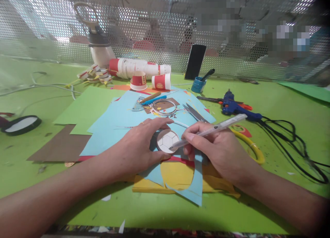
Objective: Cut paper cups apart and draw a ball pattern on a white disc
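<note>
A small round white disc [165, 139] with a dark rim lies on light blue paper [108, 134], its face drawn with black lines like a football. My left hand [139, 145] grips it from the left, thumb at the near edge and fingers curved round the far side. Between the fingers of my right hand [208, 141] is a slim clear pen [219, 125], slanted with its tip on the disc's lower right. Just beyond my hands lie a ring [164, 107], scissors [194, 112], a blue pen-like tool [154, 100] and a clear protractor [138, 104].
A blue glue gun [232, 107] with a black cord lies on the right near a yellow ring [254, 150]. Behind are stacked paper cups [139, 67], a white bottle [99, 49], a phone [195, 62] and a blue jar [198, 85]. A roll of black tape [22, 124] lies left.
</note>
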### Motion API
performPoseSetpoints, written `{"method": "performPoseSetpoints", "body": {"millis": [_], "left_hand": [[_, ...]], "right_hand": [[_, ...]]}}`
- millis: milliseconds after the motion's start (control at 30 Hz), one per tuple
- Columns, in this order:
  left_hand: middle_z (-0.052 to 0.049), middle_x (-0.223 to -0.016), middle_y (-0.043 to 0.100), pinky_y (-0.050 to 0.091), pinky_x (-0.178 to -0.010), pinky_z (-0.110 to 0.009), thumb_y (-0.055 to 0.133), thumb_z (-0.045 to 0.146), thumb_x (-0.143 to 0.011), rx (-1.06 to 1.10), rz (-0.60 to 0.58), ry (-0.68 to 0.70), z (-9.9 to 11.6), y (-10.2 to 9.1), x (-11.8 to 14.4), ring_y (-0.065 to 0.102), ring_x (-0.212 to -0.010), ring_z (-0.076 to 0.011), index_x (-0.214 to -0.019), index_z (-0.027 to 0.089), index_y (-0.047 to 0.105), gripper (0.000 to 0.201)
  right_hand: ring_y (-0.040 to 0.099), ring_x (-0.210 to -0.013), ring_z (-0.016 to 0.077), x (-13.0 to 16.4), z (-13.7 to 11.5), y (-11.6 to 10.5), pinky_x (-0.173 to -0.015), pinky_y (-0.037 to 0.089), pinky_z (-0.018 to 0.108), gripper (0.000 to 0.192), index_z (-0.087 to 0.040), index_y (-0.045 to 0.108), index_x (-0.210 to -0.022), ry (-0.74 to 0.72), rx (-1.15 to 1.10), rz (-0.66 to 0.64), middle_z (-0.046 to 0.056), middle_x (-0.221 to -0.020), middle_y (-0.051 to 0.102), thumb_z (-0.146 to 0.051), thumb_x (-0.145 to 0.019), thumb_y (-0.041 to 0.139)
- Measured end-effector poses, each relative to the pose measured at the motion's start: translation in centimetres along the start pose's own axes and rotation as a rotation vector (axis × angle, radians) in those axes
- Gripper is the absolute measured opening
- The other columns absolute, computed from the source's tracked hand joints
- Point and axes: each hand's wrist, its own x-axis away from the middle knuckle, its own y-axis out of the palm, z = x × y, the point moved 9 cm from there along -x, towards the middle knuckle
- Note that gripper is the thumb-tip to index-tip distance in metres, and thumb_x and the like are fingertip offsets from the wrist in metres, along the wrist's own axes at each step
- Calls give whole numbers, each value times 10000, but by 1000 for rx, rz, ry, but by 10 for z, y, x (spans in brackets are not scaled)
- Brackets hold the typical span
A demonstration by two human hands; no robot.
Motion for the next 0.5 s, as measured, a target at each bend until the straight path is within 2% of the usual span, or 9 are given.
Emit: {"method": "performPoseSetpoints", "body": {"millis": [233, 500], "left_hand": [[-94, -1306, 608, 464, -998, -463, 754, 407, -708, -5, -7, 11, -1, 0, 0, 571, -1172, -298, -1304, 234, 522, 662], [-92, -1315, 604, 456, -1007, -474, 750, 406, -713, -11, -14, -6, -3, 1, 0, 562, -1188, -305, -1320, 243, 508, 674]], "right_hand": [[568, -512, 108, 1, 0, -2, -522, 529, 227, 196, -195, 587, -700, -18, -8, 12, -10, -566, 613, -220, -892, 559], [575, -527, 122, -1, -1, -1, -538, 524, 244, 177, -199, 607, -699, -23, 10, 19, -3, -572, 629, -262, -865, 609]]}}
